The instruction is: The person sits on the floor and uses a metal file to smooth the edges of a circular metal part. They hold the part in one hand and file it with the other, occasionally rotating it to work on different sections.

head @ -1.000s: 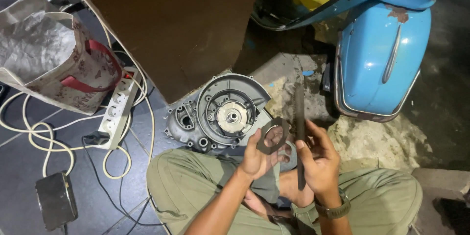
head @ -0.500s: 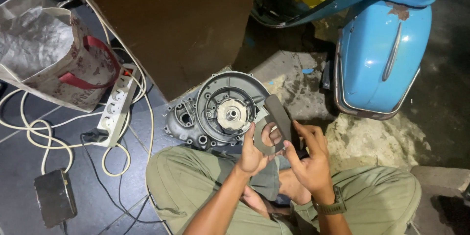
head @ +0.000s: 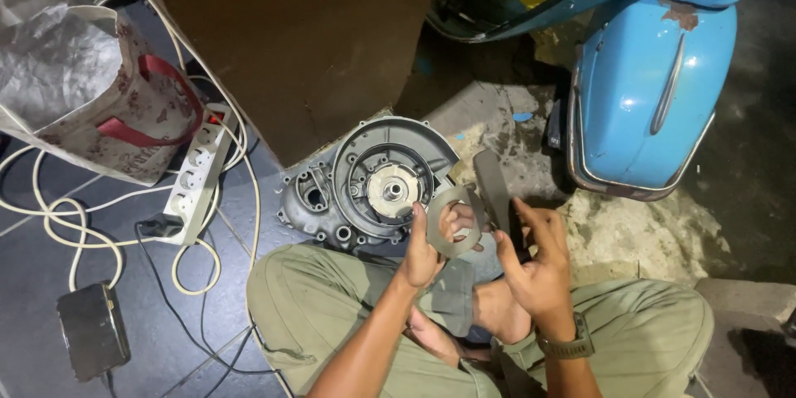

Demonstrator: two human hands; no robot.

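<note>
Metal ring (head: 452, 222) pinched in left hand (head: 424, 250); right hand (head: 539, 269) grips flat file (head: 492, 186), fingers extended.

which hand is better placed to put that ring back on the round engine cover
Left, probably. The left hand already grips the flat metal ring and sits right beside the engine cover. The right hand lies farther from the cover and holds a dark flat tool.

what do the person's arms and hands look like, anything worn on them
Both forearms are bare, with no sleeves in view and no gloves. The left hand has nothing on it or on its wrist. The right hand has a watch at the wrist, with a dark olive-grey strap and case.
</note>
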